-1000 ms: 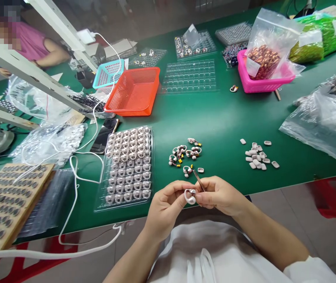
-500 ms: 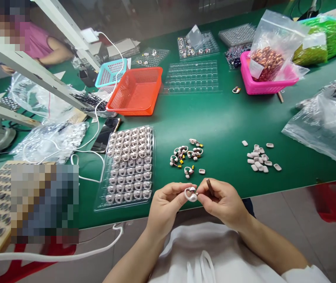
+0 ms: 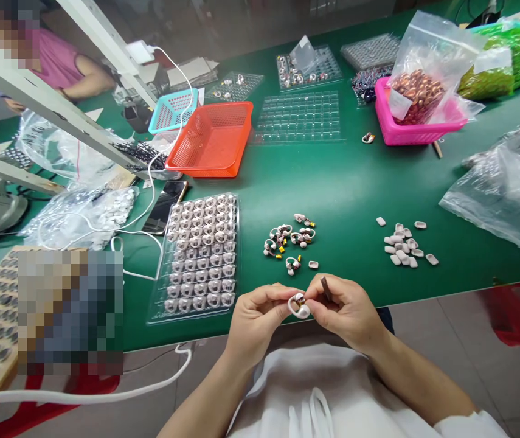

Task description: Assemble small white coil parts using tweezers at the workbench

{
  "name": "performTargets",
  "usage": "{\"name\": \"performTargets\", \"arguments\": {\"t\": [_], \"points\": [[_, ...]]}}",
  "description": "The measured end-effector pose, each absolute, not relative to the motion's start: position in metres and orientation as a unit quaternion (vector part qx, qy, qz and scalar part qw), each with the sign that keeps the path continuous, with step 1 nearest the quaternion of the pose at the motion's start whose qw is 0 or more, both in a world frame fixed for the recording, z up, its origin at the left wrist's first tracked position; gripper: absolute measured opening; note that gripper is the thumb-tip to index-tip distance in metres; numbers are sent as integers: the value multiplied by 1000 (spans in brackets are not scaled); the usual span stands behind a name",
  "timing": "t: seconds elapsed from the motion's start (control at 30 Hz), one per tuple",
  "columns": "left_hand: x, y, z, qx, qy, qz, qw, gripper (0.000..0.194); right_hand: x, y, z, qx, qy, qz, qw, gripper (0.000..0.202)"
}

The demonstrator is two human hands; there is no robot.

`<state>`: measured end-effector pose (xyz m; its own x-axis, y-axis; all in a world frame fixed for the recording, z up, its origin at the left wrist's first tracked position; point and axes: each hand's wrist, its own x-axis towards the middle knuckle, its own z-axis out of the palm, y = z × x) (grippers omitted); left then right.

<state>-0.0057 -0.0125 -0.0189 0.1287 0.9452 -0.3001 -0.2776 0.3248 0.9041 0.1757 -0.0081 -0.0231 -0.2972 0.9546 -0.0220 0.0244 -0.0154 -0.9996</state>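
Observation:
A white ear-clip earphone [image 3: 300,308] with a curved band and a dark, open inside is held over the table's front edge. My left hand [image 3: 262,313] is closed, pinching its band between thumb and forefinger. My right hand [image 3: 344,310], closed too, has its thumb and fingertip against the earphone's right side. A thin brown stick [image 3: 325,288] is tucked between the right fingers, its lower end hidden. Just beyond lie several part-built earphones [image 3: 292,264] with yellow tabs, and one small pale cover [image 3: 313,264]. More covers [image 3: 401,243] are piled to the right.
A clear tray [image 3: 202,255] full of earphone shells is at left. Farther back stand an orange basket [image 3: 214,143], an unfilled clear tray [image 3: 298,118] and a pink basket [image 3: 417,128] with a bag of copper-coloured parts [image 3: 417,94]. A white cable [image 3: 150,182] crosses the left side. A co-worker's arm [image 3: 89,79] shows beyond.
The earphone has turned slightly and shifted a little right in my fingers, with more of its dark inside showing. My hands stay together; the things on the table have not moved.

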Motion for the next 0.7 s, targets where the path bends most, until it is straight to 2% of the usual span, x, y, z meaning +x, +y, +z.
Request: {"name": "performTargets", "arguments": {"t": [0.23, 0.7], "points": [[-3, -11, -13, 371, 465, 466, 655, 8, 175, -9, -24, -440, -568, 565, 406, 10], [-2, -18, -11, 384, 485, 458, 639, 10, 168, -19, -37, -427, -471, 641, 430, 22]]}}
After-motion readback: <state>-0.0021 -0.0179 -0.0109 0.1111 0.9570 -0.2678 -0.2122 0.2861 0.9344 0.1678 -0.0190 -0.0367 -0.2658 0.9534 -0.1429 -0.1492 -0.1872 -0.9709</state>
